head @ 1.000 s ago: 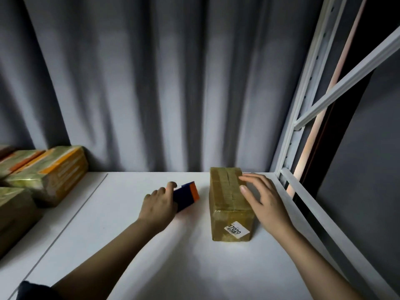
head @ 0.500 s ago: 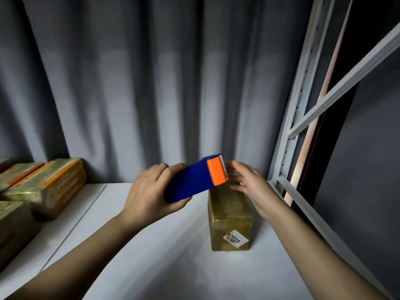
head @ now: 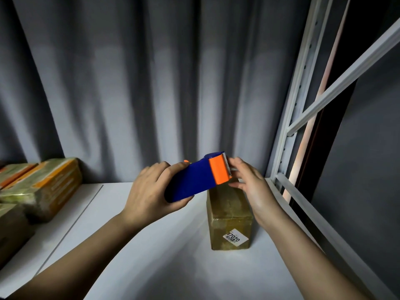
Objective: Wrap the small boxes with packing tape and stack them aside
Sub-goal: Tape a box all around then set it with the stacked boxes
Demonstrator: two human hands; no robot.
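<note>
A small brown box [head: 229,215] wrapped in glossy tape lies on the white table [head: 164,260], a white label with "7020" on its near end. My left hand [head: 151,191] grips a blue tape dispenser [head: 194,180] with an orange front and a toothed blade, held in the air just above the box's far end. My right hand [head: 249,182] is at the blade, its fingertips pinching at the tape end there. The tape itself is too faint to make out.
Several tape-wrapped boxes with orange markings [head: 43,187] are stacked at the left edge of the table. A grey curtain hangs behind. A white metal shelf frame [head: 290,131] borders the table on the right.
My left hand lifted the dispenser off the table to above the box. My right hand left the box's top and went up to the blade. Little has shifted in the last half second.
</note>
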